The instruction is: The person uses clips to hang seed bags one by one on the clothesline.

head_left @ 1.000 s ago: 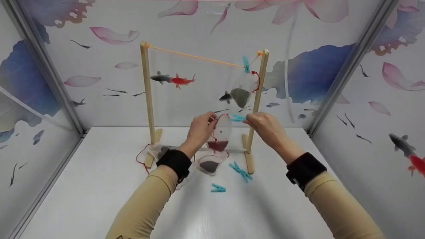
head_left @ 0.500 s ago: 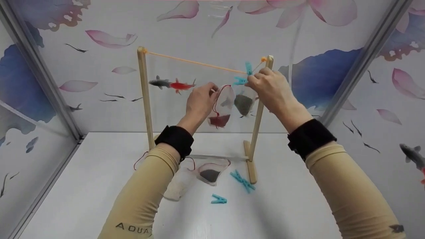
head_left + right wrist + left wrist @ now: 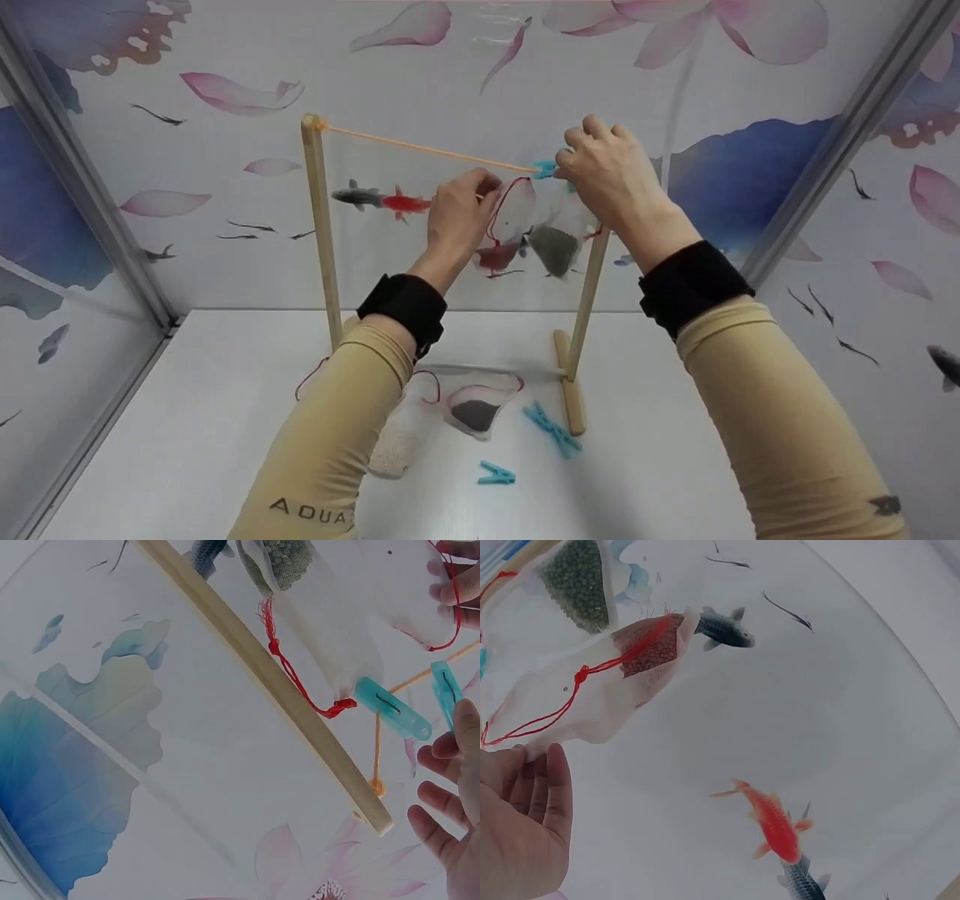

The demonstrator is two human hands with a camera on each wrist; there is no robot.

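- Head view: a white table (image 3: 630, 465) runs back to a patterned wall (image 3: 420, 82); a wooden frame (image 3: 321, 225) stands near its back edge, strung with orange cord (image 3: 427, 150).
- The left sleeve (image 3: 330, 427) partly hides a pale-filled bag (image 3: 394, 450) on the table; the right hand (image 3: 611, 169) covers one frame top.
- The red-filled bag (image 3: 516, 217) hangs between both hands, just under the cord, pinched by the left hand (image 3: 461, 214).
- Left wrist view: the left hand, cut off, pinches that bag's mouth.
- Right wrist view: the right hand, cut off, pinches a blue peg (image 3: 444, 690) by the cord; whether it grips the bag, I can't tell. A second peg (image 3: 391, 708) holds a green-filled bag (image 3: 322, 637).
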